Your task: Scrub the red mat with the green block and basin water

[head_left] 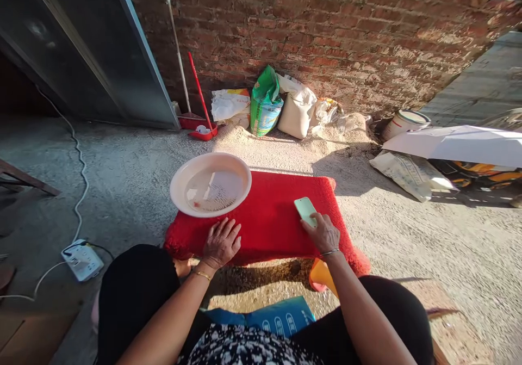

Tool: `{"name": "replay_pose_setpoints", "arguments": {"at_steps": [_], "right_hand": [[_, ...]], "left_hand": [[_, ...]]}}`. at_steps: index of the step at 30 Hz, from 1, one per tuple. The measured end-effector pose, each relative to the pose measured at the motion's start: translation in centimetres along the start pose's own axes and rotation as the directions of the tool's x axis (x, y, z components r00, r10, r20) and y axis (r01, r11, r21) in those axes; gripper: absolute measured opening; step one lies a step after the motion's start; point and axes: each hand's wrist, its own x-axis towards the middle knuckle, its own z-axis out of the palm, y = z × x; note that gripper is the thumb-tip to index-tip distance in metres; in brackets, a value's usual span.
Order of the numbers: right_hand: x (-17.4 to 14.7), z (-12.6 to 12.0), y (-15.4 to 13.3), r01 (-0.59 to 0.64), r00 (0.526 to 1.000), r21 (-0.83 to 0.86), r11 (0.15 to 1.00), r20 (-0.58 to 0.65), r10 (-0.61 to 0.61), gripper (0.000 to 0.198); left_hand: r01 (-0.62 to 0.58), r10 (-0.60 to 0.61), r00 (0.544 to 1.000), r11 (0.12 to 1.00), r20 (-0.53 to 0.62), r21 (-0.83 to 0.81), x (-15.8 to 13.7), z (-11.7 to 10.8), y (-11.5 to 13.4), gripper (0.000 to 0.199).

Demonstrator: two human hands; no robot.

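Observation:
A red plush cloth (269, 212) covers the low bench or table in front of my knees. My left hand (222, 241) lies palm down on it, open, fingers a little apart, holding nothing. Just beyond those fingertips stands a pale round basin (179, 197) with clear water and a small reddish thing (197, 204) in it. On the right side of the cloth, my right hand (325, 232) closes around the near end of a pale green phone (304, 207). The phone's far end shows; the fingers' underside is hidden.
A white power strip (82, 260) with cables lies on the floor at left. Sacks (266, 104), a red dustpan (204, 131) and a bucket (408, 123) stand near the brick wall (305, 22). An orange container (320, 275) is below my right forearm.

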Motion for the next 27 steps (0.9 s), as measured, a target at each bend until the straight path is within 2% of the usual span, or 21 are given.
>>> {"name": "replay_pose_setpoints", "arguments": {"at_steps": [2,4,6,8,11,13,14,17,21,24,27], "right_hand": [[-0.5,0.8,-0.9,0.078,0.997,-0.019,0.997,0.014,-0.078,0.047],[-0.5,0.8,-0.4,0.057,0.998,-0.03,0.998,0.015,-0.056,0.047],[-0.1,0.1,1.2,-0.049,0.999,-0.03,0.998,0.016,0.05,0.046],[0.5,-1.2,3.4,-0.213,0.977,-0.026,0.977,0.016,0.213,0.047],[1.2,-3.0,6.2,-0.449,0.894,-0.01,0.894,0.002,0.449,0.05],[1.5,-3.6,7.1,-0.523,0.852,0.019,0.852,-0.017,0.523,0.051],[1.6,-3.6,7.1,-0.529,0.848,0.035,0.848,-0.03,0.53,0.051],[2.0,-2.7,5.4,-0.441,0.895,0.073,0.895,-0.043,0.445,0.048],[2.8,-0.4,-0.7,-0.171,0.984,0.1,0.98,-0.035,0.176,0.044],[3.8,0.9,-6.5,-0.006,1.0,0.117,0.993,-0.015,0.008,0.041],[4.9,1.6,-11.1,0.115,0.993,0.122,0.986,0.019,-0.118,0.041]], "left_hand": [[-0.004,0.004,1.0,1.0,-0.007,0.004,0.0,0.0,-0.1,0.033],[-0.011,0.011,1.0,1.0,-0.013,0.004,0.0,0.0,-0.1,0.033],[-0.018,0.018,1.0,1.0,-0.017,0.002,0.1,0.0,-0.1,0.033],[-0.019,0.019,1.0,1.0,-0.017,-0.002,0.1,0.0,-0.1,0.033],[-0.01,0.009,1.0,1.0,-0.014,-0.013,0.1,0.1,0.0,0.033],[0.002,-0.002,1.0,1.0,-0.014,-0.029,0.0,0.2,0.0,0.034],[0.008,-0.009,1.0,0.999,-0.015,-0.038,0.0,0.3,0.0,0.034],[0.021,-0.022,1.0,0.998,-0.019,-0.059,-0.3,0.6,0.1,0.035],[0.04,-0.042,0.999,0.997,-0.021,-0.067,-0.4,0.5,0.2,0.034],[0.047,-0.049,0.999,0.997,-0.018,-0.067,-0.3,0.3,0.3,0.034],[0.045,-0.046,0.999,0.997,-0.014,-0.069,-0.2,0.1,0.3,0.033]]}}
